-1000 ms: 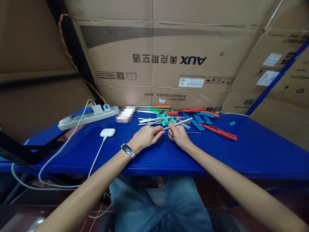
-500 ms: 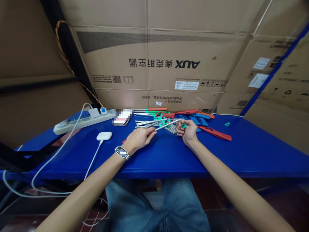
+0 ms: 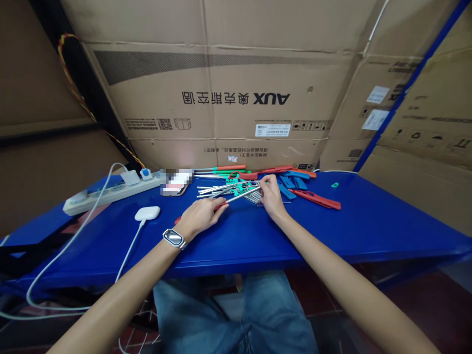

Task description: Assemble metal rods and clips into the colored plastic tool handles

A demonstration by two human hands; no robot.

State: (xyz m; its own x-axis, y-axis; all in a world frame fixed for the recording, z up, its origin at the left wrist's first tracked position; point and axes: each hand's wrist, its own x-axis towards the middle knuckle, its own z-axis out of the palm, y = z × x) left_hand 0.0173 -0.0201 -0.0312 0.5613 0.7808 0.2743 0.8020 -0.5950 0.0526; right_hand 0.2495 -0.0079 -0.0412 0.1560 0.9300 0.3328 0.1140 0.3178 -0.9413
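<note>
Red-handled metal rod (image 3: 240,195): stiff, light, slick, I judge; best held by the handle.
Left hand (image 3: 199,215): closed on that handle.
Right hand (image 3: 269,194): at the tip, grip unclear.

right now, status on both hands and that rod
Left hand shut on red-handled rod. Right hand at its tip, grip unclear. Loose rod pile close behind.

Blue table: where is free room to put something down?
Bare blue table lies right of the long red plastic handle and around the white charging case. Crowded: the pile of metal rods by the right hand, and the red-handled rod in the left hand.
</note>
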